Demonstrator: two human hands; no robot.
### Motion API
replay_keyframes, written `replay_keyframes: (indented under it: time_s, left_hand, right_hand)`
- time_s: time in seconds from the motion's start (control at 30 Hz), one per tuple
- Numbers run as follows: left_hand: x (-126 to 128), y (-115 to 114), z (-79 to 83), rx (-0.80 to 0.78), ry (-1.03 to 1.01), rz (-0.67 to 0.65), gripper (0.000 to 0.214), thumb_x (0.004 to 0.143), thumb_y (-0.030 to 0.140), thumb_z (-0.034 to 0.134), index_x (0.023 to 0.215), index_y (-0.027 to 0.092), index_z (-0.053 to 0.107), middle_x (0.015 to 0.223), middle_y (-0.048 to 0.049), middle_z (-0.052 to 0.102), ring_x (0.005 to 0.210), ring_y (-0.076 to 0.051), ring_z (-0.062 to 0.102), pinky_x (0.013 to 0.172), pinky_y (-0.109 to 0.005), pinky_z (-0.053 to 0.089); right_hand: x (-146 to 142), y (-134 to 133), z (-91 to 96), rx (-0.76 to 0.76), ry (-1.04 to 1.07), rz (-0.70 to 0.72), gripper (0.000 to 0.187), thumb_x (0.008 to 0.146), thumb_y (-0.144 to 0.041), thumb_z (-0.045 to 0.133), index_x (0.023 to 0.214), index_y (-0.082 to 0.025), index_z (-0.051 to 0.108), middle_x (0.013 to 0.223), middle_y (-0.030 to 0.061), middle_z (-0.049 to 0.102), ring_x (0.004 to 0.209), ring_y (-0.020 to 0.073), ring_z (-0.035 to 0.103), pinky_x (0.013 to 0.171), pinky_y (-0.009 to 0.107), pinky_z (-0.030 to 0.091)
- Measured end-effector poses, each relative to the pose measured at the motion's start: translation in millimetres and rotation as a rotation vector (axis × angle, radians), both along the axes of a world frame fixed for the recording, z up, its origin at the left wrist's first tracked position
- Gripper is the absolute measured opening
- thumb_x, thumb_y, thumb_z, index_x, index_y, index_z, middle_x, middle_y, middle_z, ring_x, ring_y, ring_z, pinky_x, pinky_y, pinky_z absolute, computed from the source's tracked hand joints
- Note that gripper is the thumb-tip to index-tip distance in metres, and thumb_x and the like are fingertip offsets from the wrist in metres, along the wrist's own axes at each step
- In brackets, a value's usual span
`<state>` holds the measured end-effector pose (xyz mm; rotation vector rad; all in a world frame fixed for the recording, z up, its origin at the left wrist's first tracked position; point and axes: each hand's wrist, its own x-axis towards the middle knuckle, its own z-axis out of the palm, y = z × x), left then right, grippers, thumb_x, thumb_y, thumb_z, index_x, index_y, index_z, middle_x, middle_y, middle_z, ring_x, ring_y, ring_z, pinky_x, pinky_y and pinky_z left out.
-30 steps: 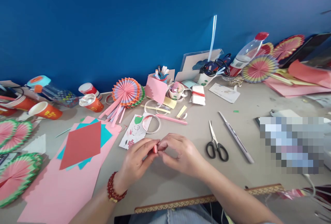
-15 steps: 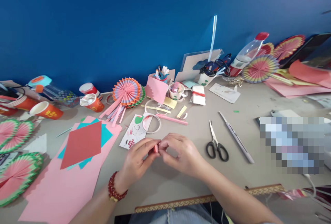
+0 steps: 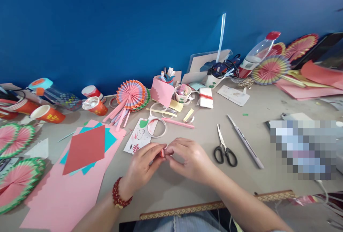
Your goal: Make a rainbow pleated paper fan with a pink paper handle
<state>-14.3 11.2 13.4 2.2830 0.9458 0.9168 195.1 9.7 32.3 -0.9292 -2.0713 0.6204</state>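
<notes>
Over the middle of the table, my left hand [image 3: 144, 162] pinches a small folded red paper piece [image 3: 162, 153], mostly hidden by the fingers. My right hand [image 3: 189, 158] meets it from the other side, thumb and fingertips closed at the edge of the same piece. A beaded bracelet [image 3: 120, 193] circles my left wrist. Just beyond the fingers lie a roll of tape [image 3: 164, 131] and a white card with drawings [image 3: 138, 137]. To the right of my right hand rest black-handled scissors [image 3: 224, 151] and a grey utility knife [image 3: 245, 141].
Red and blue paper squares [image 3: 85, 149] lie on pink sheets [image 3: 66, 200] at left. Pleated paper fans [image 3: 131, 94], paper cups [image 3: 95, 107] and a bottle [image 3: 257, 55] line the blue wall [image 3: 107, 28]. A blurred-out device [image 3: 302, 149] sits at right.
Both hands stay in nearly the same place, with only slight finger movement at the red paper piece. The view has shifted very slightly.
</notes>
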Motion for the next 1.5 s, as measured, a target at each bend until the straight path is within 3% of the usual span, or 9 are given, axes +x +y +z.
replay_keyframes:
  time_s: [0.27,0.43,0.57,0.87,1.23,1.5]
  left_hand:
    - [1.4,-1.0,2.1,-0.012,0.002,-0.006,0.033,0.098,0.013,0.053,0.130,0.021,0.057,0.109,-0.0086,0.067,0.099,-0.018,0.065,0.086,-0.028,0.053]
    - [1.2,-1.5,2.7,-0.045,-0.061,0.004,0.031,0.097,0.014,0.057,0.127,0.022,0.060,0.110,-0.0080,0.069,0.099,-0.018,0.066,0.086,-0.028,0.054]
    - [0.3,-1.2,1.6,-0.068,-0.109,0.045,0.031,0.094,0.017,0.063,0.124,0.023,0.062,0.110,-0.0073,0.070,0.099,-0.018,0.066,0.087,-0.028,0.053]
    - [0.5,-0.6,-0.6,-0.069,-0.097,0.005,0.029,0.096,0.013,0.057,0.124,0.023,0.061,0.109,-0.0075,0.068,0.100,-0.018,0.065,0.088,-0.028,0.052]
    - [2.6,-1.8,2.7,-0.107,-0.075,-0.030,0.024,0.097,0.013,0.055,0.119,0.022,0.061,0.105,-0.0061,0.066,0.094,-0.016,0.062,0.083,-0.027,0.050]
    - [2.2,-0.9,1.8,-0.115,-0.091,-0.012,0.031,0.097,0.015,0.056,0.127,0.024,0.059,0.102,-0.0048,0.066,0.090,-0.015,0.062,0.082,-0.027,0.052]
  right_hand:
    - [-0.9,-0.1,1.2,0.003,0.004,0.009,0.012,0.083,-0.009,0.056,0.083,-0.021,0.058,0.079,0.0032,0.068,0.073,0.0177,0.059,0.067,0.029,0.046]
    - [-2.1,0.9,2.3,-0.069,0.143,0.032,0.016,0.082,-0.007,0.053,0.078,-0.022,0.057,0.075,0.0010,0.066,0.072,0.0160,0.058,0.070,0.028,0.047]
    - [-0.2,0.6,3.0,-0.157,0.217,-0.032,0.014,0.083,-0.009,0.055,0.081,-0.022,0.061,0.077,0.0010,0.067,0.074,0.0157,0.061,0.069,0.027,0.048]
    - [-1.8,-0.4,8.3,-0.141,0.117,-0.004,0.012,0.085,-0.011,0.059,0.084,-0.022,0.064,0.078,0.0004,0.071,0.074,0.0149,0.065,0.070,0.026,0.050]
    - [-1.5,-0.8,4.3,-0.066,0.044,-0.015,0.015,0.080,-0.006,0.057,0.080,-0.021,0.059,0.074,-0.0005,0.066,0.070,0.0146,0.059,0.066,0.025,0.044]
    - [0.6,-0.2,7.1,-0.148,0.036,-0.002,0.013,0.082,-0.008,0.059,0.083,-0.022,0.062,0.079,-0.0002,0.069,0.074,0.0147,0.063,0.070,0.025,0.046]
